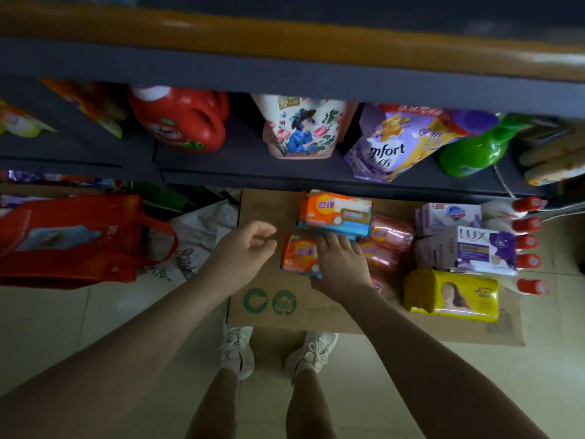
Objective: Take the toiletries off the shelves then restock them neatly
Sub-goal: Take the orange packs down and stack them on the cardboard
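On flattened cardboard (269, 210) on the floor lie soap packs. My right hand (340, 267) rests on a small orange soap pack (299, 256), thumb at its lower edge, fingers reaching toward the bigger orange and blue pack (337, 213). My left hand (245, 251) hovers just left of the small pack, fingers loosely curled, holding nothing. Pink packs (391, 234) lie to the right, then boxed soaps, a Lux box (484, 248) and a yellow pack (452, 294).
The dark shelf (253, 175) above holds a red jug (183, 118), a floral pouch (300, 128), a purple Comfort pouch (395, 144) and a green bottle (474, 150). A red bag (69, 239) sits at left. White bottles with red caps (527, 242) lie at right.
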Motion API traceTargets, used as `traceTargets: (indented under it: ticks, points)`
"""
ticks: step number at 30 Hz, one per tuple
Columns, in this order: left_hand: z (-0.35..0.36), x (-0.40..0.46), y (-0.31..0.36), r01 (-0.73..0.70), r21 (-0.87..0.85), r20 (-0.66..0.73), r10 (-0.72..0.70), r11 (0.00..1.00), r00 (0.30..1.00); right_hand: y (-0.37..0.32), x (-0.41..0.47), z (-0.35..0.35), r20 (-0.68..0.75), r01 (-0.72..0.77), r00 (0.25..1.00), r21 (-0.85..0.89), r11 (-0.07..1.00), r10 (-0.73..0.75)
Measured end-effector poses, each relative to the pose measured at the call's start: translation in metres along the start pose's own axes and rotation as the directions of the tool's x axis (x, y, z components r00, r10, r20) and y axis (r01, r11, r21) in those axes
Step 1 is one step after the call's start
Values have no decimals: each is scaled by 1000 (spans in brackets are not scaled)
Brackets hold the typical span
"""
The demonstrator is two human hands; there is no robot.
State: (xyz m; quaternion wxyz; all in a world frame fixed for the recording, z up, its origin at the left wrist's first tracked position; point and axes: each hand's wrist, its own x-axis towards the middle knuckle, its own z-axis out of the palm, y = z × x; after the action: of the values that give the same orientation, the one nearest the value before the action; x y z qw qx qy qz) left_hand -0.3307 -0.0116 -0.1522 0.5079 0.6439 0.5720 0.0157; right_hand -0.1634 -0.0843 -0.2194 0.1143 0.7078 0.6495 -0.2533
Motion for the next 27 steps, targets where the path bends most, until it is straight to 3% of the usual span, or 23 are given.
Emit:
traceTargets:
  ticks: [5, 12, 16, 18, 20, 23, 25, 27]
  points:
    - [-2, 7, -31, 54, -53, -4, -55, 997, 998, -3, 20, 30, -45, -36, 998, -67, 997, 33]
    - [-12, 5, -43, 14, -48, 28, -12, 999, 1000, 10, 6, 47, -74, -237, 970, -55, 970, 233]
    - [-34, -3, -29, -24, -95, 16, 25, 995, 1000, 2, -7, 21, -104, -191, 976, -3, 982, 190]
    - [-52, -10, -13, -88, -68, -5, 87, 994, 996, -10, -13, -8, -223, -83, 970, 70, 994, 97]
    - [-73, -17, 7, -190, 29, -37, 191, 981, 981, -23, -17, -49, -420, 31, 907, 93, 995, 11]
    - [-110, -27, 42, -410, 270, -162, 461, 871, 873, -47, -19, -124, -660, 206, 749, 145, 968, -61]
    - [-137, -31, 62, -504, 503, -217, 666, 703, 713, -61, -19, -170, -749, 296, 659, 177, 939, -66]
    - [-160, -32, 81, -485, 646, -275, 773, 589, 572, -72, -14, -210, -794, 345, 603, 178, 922, -73]
